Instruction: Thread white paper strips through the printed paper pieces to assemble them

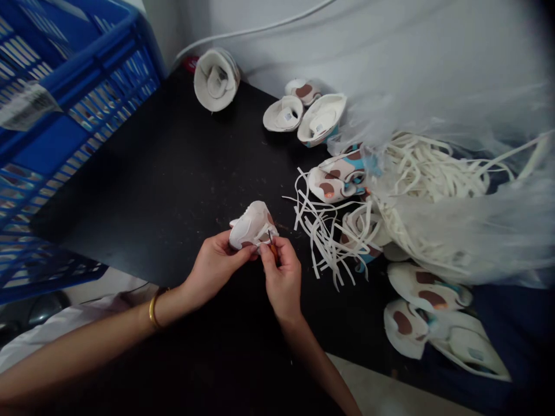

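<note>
My left hand (215, 260) grips the lower left edge of a small white fabric piece (252, 224) with brown patches, shaped like a little shoe upper. My right hand (281, 270) is closed around a small tool with an orange-brown handle (273, 251); its thin dark tip touches the piece's right side, by a pale strip. Both hands are close together above the front of the black table (173, 156). The fingertips of my left hand are partly hidden behind the piece.
Loose white strips (327, 237) lie right of my hands, beside similar patterned pieces (336, 176) and a clear plastic bag (481, 231) of strips. More pieces (321, 118) sit along the wall. Stacked white pieces (216, 81) stand at the back. A blue crate (78, 75) is at left.
</note>
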Demonstrator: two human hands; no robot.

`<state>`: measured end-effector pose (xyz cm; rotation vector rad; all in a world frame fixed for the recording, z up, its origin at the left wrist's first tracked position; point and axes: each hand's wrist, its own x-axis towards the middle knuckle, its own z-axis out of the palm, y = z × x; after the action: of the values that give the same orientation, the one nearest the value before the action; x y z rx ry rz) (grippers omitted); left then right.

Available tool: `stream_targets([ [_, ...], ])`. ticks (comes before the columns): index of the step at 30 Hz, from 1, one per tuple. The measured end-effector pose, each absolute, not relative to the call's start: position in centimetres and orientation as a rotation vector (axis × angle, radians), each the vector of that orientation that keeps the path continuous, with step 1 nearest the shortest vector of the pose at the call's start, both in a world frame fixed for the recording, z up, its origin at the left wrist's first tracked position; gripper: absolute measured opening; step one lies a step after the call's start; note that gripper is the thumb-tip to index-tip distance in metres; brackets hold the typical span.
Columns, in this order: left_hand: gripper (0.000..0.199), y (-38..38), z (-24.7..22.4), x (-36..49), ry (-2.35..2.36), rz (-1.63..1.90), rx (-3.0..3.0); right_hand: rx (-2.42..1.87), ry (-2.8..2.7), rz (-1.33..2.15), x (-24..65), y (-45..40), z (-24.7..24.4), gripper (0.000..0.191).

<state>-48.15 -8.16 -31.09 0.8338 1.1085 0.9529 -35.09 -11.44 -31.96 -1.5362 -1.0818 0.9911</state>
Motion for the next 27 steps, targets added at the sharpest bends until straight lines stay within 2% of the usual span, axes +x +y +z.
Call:
stream_targets([
  [12, 0.016, -7.7, -31.5, -48.6, 1.249, 0.968, 0.947, -1.567, -1.441, 0.825, -34.5, -12.5, -30.7, 0.01],
  [15, 0.015, -7.6, -31.5, -48.7, 1.266, 0.98, 0.951, -1.561, -1.538, 0.843, -34.2, -12.9, -30.7, 0.015],
  [27, 0.015, -7.8, -31.2, -48.6, 1.227, 1.025, 0.879, -1.567, -1.559, 0.83, -34.7, -12.7, -31.3, 0.02],
])
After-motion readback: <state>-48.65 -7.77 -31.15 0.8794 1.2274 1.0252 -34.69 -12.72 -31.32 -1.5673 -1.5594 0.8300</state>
